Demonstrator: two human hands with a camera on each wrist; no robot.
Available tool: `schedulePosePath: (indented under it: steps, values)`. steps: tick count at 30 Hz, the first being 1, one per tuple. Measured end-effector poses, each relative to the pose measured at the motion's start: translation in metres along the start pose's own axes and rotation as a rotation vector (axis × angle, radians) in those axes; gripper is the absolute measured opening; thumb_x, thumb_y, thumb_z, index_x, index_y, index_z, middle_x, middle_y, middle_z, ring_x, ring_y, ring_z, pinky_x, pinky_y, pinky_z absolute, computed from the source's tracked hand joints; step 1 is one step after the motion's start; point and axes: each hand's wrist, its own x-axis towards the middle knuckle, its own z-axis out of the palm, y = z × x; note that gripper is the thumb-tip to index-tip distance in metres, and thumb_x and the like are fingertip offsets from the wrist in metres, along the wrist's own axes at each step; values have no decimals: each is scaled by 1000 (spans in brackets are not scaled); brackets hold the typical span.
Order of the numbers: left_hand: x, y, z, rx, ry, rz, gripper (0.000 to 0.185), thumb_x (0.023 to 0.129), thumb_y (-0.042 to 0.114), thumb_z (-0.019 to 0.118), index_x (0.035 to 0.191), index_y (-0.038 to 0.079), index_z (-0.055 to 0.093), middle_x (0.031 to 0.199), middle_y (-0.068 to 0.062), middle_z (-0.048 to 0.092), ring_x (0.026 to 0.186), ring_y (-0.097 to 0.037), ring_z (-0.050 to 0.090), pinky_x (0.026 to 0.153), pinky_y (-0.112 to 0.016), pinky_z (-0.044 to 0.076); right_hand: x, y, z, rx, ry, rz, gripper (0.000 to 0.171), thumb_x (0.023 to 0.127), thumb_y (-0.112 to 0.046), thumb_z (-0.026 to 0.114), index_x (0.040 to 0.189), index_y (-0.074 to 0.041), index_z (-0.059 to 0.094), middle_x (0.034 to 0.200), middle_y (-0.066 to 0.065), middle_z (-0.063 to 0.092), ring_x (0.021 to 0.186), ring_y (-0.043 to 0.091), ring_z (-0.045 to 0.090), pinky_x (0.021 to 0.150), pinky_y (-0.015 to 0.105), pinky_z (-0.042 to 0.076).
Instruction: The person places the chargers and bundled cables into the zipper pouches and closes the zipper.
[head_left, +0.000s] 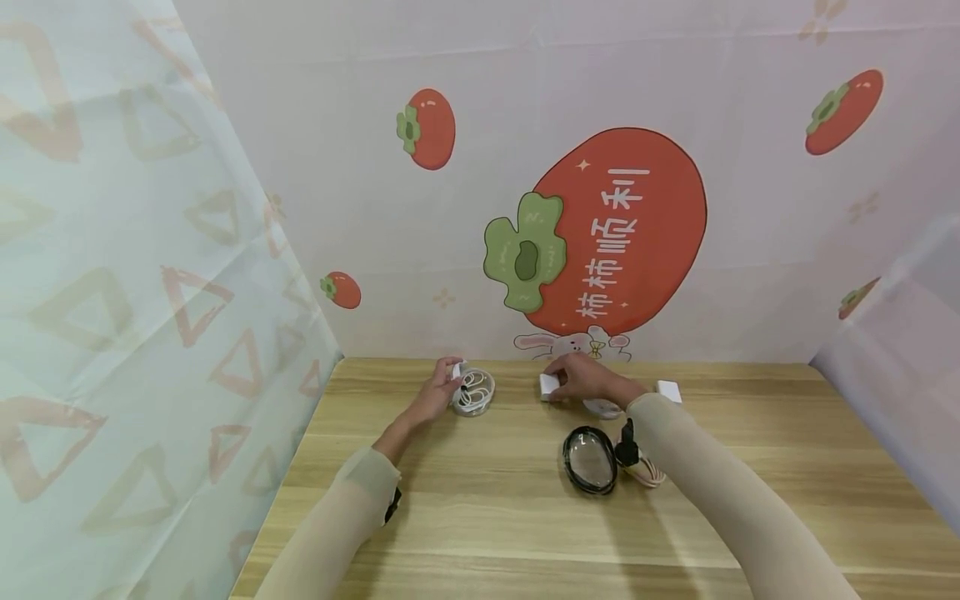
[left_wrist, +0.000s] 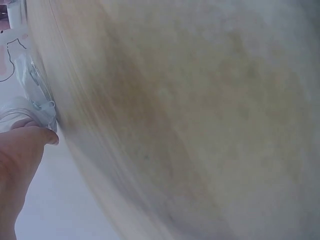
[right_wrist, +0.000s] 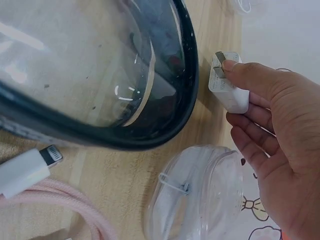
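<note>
In the head view, my left hand [head_left: 437, 390] grips the left side of a clear round case [head_left: 491, 392] with a coiled white cable [head_left: 472, 403] inside. A small white piece [head_left: 457, 369] shows by those fingertips; its kind is unclear. The left wrist view catches only the thumb [left_wrist: 30, 142] against the clear plastic. My right hand [head_left: 585, 377] pinches a white charger plug [right_wrist: 229, 85] between thumb and fingers, its two metal prongs by the thumb tip. Below that hand lies another clear case [right_wrist: 200, 195], partly covered by the arm in the head view.
A coiled black cable [head_left: 570, 477] rings a clear case nearer me. Beside it lies a pink cable [right_wrist: 75, 197] with a white connector [right_wrist: 22, 172], partly under the right wrist. A white block [head_left: 669, 391] sits farther right on the wooden table [head_left: 465, 517]. Printed sheets hang behind and left.
</note>
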Motion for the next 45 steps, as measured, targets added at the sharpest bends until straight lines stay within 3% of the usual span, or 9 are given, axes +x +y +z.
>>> schedulePosePath:
  steps: [3, 7, 11, 16, 27, 39, 45]
  values:
    - [0, 1, -1, -2, 6, -12, 42, 109, 5, 48, 150, 1, 39, 123, -32, 67, 95, -27, 62, 79, -29, 45, 3, -3, 0, -8, 3, 7, 42, 86, -23, 91, 120, -3, 78, 104, 2, 74, 86, 14, 59, 77, 30, 52]
    - [-1, 3, 0, 1, 10, -3, 41, 108, 4, 48, 148, -1, 40, 135, -35, 62, 119, -41, 62, 100, -41, 47, 7, -8, -1, -4, 0, 14, 41, 87, -24, 90, 121, -5, 78, 108, 3, 75, 90, 16, 59, 81, 34, 53]
    - [0, 2, 1, -19, 18, 9, 41, 107, 2, 49, 147, -2, 41, 146, -36, 54, 136, -51, 52, 117, -58, 37, 11, -12, -1, -16, 3, 11, 41, 88, -25, 89, 122, -6, 78, 113, 4, 76, 93, 17, 62, 85, 38, 56]
    - [1, -1, 1, -52, 18, 4, 41, 106, 1, 48, 146, -4, 41, 151, -36, 49, 146, -52, 42, 123, -62, 28, 15, -18, -1, -4, 1, 7, 41, 89, -24, 88, 124, -6, 78, 115, 5, 76, 95, 17, 63, 89, 40, 57]
    - [1, -5, -1, -72, -31, 8, 42, 107, 0, 46, 147, -5, 37, 149, -37, 50, 140, -50, 49, 118, -52, 35, 24, -30, -2, 2, 26, -50, 38, 88, -21, 88, 122, -6, 79, 111, 2, 77, 96, 17, 65, 90, 38, 56]
    - [1, -7, 1, -99, -50, 7, 43, 109, 0, 38, 150, -9, 30, 151, -42, 42, 139, -57, 46, 118, -56, 37, 38, -35, 2, 4, 30, -124, 31, 88, -19, 88, 117, -8, 81, 108, -1, 77, 101, 18, 64, 95, 37, 54]
    - [2, -6, -2, -93, -67, -3, 43, 109, 2, 40, 150, -7, 31, 152, -40, 43, 141, -56, 46, 120, -60, 35, 44, -41, 3, 3, 29, -126, 34, 88, -17, 88, 119, -5, 80, 108, 3, 75, 102, 30, 66, 92, 38, 54]
